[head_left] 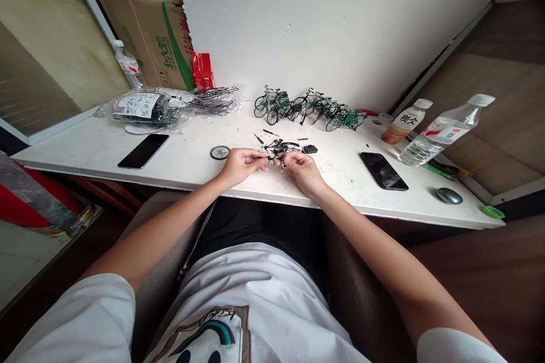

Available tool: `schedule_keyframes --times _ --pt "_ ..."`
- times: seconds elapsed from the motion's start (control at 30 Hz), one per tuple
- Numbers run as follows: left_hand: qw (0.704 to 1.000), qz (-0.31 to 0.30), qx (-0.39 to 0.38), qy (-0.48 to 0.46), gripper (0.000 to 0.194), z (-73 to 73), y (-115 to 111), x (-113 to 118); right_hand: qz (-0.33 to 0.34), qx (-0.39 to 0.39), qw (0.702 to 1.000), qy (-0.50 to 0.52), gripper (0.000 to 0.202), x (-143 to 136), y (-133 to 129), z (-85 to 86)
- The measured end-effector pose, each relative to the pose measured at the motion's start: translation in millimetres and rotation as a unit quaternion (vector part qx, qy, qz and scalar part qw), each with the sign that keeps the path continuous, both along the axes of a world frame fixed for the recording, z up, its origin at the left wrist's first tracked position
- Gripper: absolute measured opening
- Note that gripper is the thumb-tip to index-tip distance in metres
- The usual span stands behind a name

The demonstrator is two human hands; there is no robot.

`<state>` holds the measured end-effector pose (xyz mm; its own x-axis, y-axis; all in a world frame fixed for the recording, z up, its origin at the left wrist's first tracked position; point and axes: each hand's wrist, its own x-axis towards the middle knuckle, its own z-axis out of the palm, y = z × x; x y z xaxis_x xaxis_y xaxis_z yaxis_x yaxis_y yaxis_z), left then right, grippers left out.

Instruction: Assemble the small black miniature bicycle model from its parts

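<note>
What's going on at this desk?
A person's left hand and right hand pinch small dark parts close together over a white table; the exact parts are too small to tell. Loose black miniature bicycle parts lie just beyond, a spoked wheel left of the left hand. Green and black miniature bicycles are grouped farther back.

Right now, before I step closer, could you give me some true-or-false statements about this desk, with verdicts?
1. A loose wheel lies left of the left hand. True.
2. The hands are far apart. False: the right hand is close to the left.
3. Toy bicycles stand beyond the hands. True.
4. The mouse lies between the phones. False: the mouse lies right of both phones.
</note>
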<state>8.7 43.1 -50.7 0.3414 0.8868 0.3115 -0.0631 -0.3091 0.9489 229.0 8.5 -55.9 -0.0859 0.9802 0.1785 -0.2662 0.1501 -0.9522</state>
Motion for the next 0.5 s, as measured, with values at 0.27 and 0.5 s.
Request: schedule_keyframes --times 0.27,0.5 --pt "1.0 0.01 -0.006 -0.026 0.057 -3.8 2.3 0.8 0.019 0.014 0.999 -0.044 0.038 -1.2 -2.1 0.6" --pt "0.999 -0.023 -0.046 -0.012 0.06 2.5 -4.9 3.7 0.045 0.001 0.998 -0.042 0.038 1.1 -4.4 3.1"
